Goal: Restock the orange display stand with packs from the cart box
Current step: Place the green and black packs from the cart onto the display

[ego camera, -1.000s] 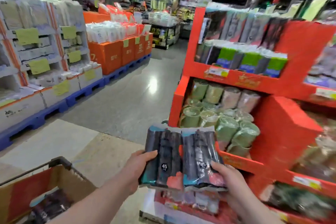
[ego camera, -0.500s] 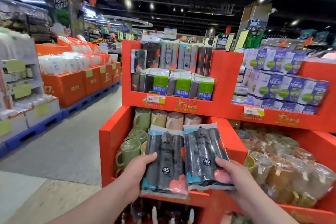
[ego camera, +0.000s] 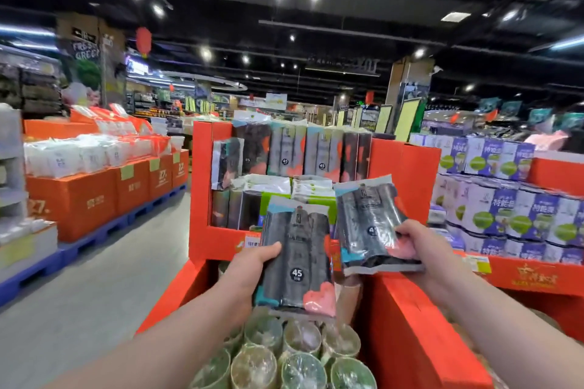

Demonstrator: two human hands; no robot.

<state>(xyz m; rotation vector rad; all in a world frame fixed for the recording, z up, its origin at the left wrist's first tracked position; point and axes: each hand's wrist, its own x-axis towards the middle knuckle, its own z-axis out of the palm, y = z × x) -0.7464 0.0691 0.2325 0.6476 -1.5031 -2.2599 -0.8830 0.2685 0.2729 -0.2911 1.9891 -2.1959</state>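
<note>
Straight ahead, filling the middle of the view: orange display stand [ego camera: 202, 186], tiered, lower bin nearest, top tier behind and above. Off to the right, a neighbouring stand [ego camera: 537, 275] loaded with purple-and-green packs [ego camera: 505, 208].

On the top tier, a back row of shelved packs [ego camera: 286, 151] standing upright, dark with pink corners, apparently the same kind as those in hand. Just in front of them, a lower row of green-labelled packs [ego camera: 252, 199]. Down in the lower bin, wrapped mugs [ego camera: 303, 357] set close together.

Held up above the mugs and before the top tier, touching no shelf:
- left pack [ego camera: 297, 256], upright, "45" label facing the camera, in the left hand [ego camera: 249, 265], grip curled round its left edge with the thumb across the front;
- right pack [ego camera: 369, 218], higher, tilted, nearer the tier, in the right hand [ego camera: 420, 246], grip closed on its lower right edge.

Judged as mid-task: both packs out of the box and at the stand, not yet shelved. Left to do: setting each among the matching row, probably the right pack first. Cart box out of view, so no telling how many packs are left in it; free room on the tier hard to read as well.
</note>
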